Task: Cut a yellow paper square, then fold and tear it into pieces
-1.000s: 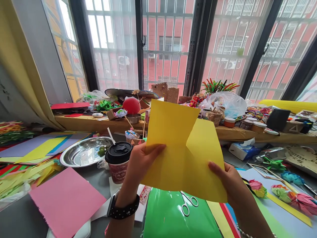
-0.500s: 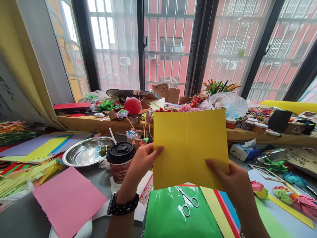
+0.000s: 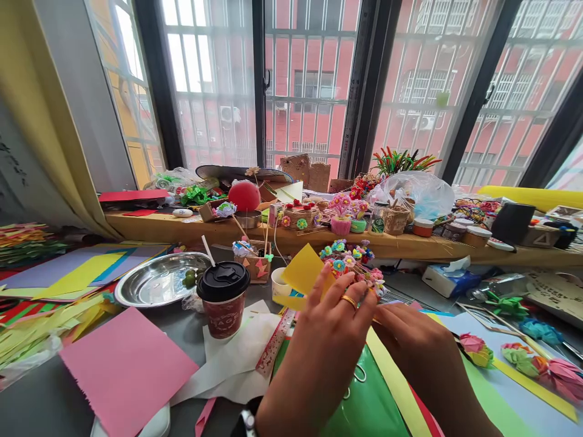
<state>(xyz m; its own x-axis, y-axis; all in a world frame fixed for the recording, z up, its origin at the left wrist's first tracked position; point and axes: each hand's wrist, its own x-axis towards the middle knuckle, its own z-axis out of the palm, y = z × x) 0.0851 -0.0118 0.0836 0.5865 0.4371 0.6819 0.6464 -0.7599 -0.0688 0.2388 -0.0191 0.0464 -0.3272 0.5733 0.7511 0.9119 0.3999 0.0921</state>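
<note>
Hands meet low in the middle of the view, over a cluttered craft table. The left hand (image 3: pixel 328 340), back to the camera with a gold ring on one finger, has its fingers spread and curled over a yellow sheet (image 3: pixel 304 272); only a corner of that paper pokes up at about 11 o'clock from the knuckles, with a thin strip of it showing below at 9 o'clock. The right hand (image 3: pixel 412 343) lies just beside it at 3 o'clock, fingers bent inward toward the same paper. Both hands seem to press or pinch the yellow sheet, but the grip itself is hidden behind the left hand, so I cannot tell how firmly either holds it.

Under the hands lies a glossy green sheet (image 3: pixel 368 406), with scissors (image 3: pixel 357 379) mostly hidden on it. At 9 o'clock from the hands stands a paper cup with a black lid (image 3: pixel 223 297), and beyond it at 10 o'clock a steel dish (image 3: pixel 155 282). A pink sheet (image 3: pixel 122 364) lies at 8 o'clock. Small paper flowers on sticks (image 3: pixel 350 261) stand at 12 o'clock, just behind the fingertips.
</note>
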